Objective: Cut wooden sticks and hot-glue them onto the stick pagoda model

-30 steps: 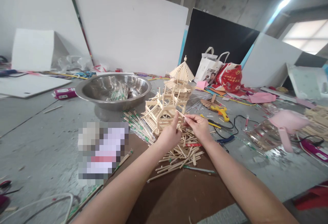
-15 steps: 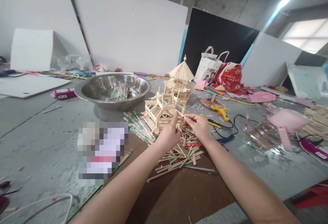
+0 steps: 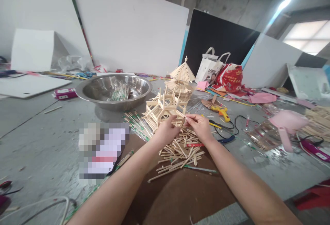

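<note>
A pale wooden stick frame (image 3: 161,110) built of short sticks stands at the middle of the grey table, with a roofed stick pavilion (image 3: 182,77) behind it. My left hand (image 3: 165,130) is closed, fingers pinched against the frame's front side. My right hand (image 3: 199,126) is closed on a thin short stick (image 3: 182,114), whose tip touches the frame. Below both hands lies a heap of loose sticks (image 3: 179,153) on a brown board (image 3: 177,192).
A steel bowl (image 3: 92,96) with wrapped sticks stands back left. A yellow glue gun (image 3: 221,111) with black cable lies right of the frame. Bags (image 3: 227,75), pink paper, a pink scoop (image 3: 287,125) and white boards crowd the back and right. A blurred patch lies left.
My left hand has dropped lower and leftward along the frame's front. My right hand stays at the frame with its stick, shifted only slightly.
</note>
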### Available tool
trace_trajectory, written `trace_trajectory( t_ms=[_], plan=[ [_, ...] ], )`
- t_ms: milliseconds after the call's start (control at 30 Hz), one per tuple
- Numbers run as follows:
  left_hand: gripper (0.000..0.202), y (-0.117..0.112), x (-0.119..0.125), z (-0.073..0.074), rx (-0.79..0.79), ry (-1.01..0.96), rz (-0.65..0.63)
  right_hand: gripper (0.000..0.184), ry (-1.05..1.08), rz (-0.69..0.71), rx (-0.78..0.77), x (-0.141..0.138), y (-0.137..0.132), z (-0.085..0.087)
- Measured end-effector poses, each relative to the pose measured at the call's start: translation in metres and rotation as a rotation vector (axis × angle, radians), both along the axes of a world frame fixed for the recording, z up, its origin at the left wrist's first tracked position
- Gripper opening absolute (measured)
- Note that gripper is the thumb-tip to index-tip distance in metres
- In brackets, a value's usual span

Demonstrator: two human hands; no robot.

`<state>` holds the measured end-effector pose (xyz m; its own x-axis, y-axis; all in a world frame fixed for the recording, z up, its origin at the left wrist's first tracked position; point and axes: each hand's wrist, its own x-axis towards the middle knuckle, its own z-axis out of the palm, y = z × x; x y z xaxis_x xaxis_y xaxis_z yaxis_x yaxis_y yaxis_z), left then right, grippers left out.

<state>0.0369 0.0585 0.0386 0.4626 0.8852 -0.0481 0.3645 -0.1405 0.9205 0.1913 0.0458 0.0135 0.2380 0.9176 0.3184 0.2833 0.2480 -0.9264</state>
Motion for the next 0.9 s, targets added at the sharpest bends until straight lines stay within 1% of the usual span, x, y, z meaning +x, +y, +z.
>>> trace_trajectory(
  t_ms=[100,233,300,400,533,633,700,767,833,900],
  plan=[
    [0.051,0.0,-0.001,0.0,-0.119,-0.182,-0.041,0.027,0.008,-0.015,0.015,-0.001,-0.003,0.004],
    [0.025,0.0,-0.003,0.001,-0.25,-0.368,-0.093,0.022,0.039,-0.055,0.053,-0.001,-0.012,0.011],
    [0.019,0.001,-0.003,0.002,-0.321,-0.446,-0.074,0.02,0.035,-0.054,0.055,0.001,-0.018,0.012],
    [0.017,0.001,-0.001,0.004,-0.391,-0.551,-0.003,0.018,0.037,-0.033,0.042,0.005,-0.028,0.012],
    [0.017,0.001,0.0,0.006,-0.419,-0.619,0.107,0.017,-0.026,0.037,-0.019,0.012,-0.041,0.007],
    [0.02,0.0,0.0,0.006,-0.414,-0.623,0.137,0.019,-0.2,0.118,-0.091,0.014,-0.044,0.005],
    [0.022,0.0,0.001,0.006,-0.402,-0.629,0.135,0.02,-0.336,0.129,-0.051,0.013,-0.043,0.004],
    [0.023,-0.001,0.003,0.005,-0.388,-0.642,0.134,0.022,-0.417,0.095,0.035,0.009,-0.041,0.005],
    [0.024,-0.001,0.006,0.003,-0.379,-0.658,0.141,0.024,-0.43,0.058,0.086,0.003,-0.038,0.008],
    [0.024,-0.002,0.009,0.001,-0.376,-0.68,0.144,0.025,-0.426,0.042,0.083,-0.003,-0.036,0.012]
  ],
)
